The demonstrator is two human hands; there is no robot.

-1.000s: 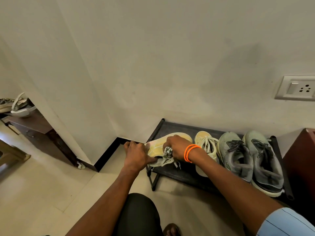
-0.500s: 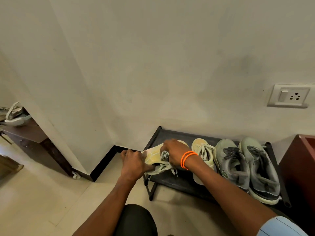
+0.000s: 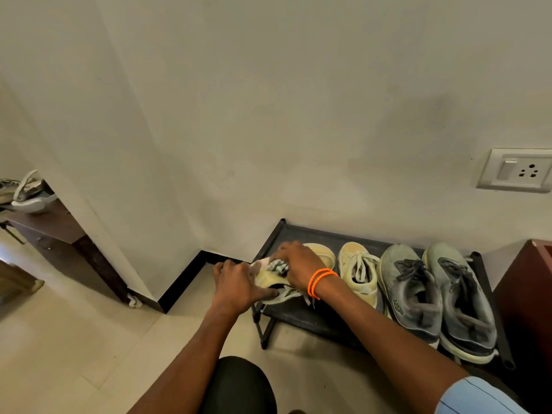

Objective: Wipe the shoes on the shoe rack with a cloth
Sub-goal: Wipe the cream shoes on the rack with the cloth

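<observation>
Black metal makes up the low shoe rack (image 3: 301, 319), which stands on the tiled floor (image 3: 74, 339) against the pale wall (image 3: 268, 115). Four shoes sit on its shelf. At the left end lies a yellow shoe (image 3: 321, 254), tilted onto its side with the heel end lifted past the rack's left edge. The left hand (image 3: 239, 283) grips that heel end, thumb stretched along the sole edge and fingers curled over the top. The right hand (image 3: 297, 264), with two orange bands (image 3: 321, 282) at its wrist, lies over the shoe's middle, its fingers curled round a bunched pale striped cloth (image 3: 277, 265) and pressing it onto the upper. Loose laces hang from under this hand.

Just beside it stands the second yellow shoe (image 3: 357, 273), upright, toe toward the wall. Right of that, touching side by side, stand two grey shoes (image 3: 436, 297) with dark laces, reaching the rack's right end.

A white socket (image 3: 516, 171) is set in the wall above the grey shoes. A brown cabinet (image 3: 525, 300) edges in at far right. At far left a dark wooden desk (image 3: 44, 225) carries more footwear (image 3: 27, 192), well apart from the rack. A dark-clothed knee (image 3: 239, 383) shows at the bottom, and a light blue sleeve (image 3: 478, 398) at lower right.
</observation>
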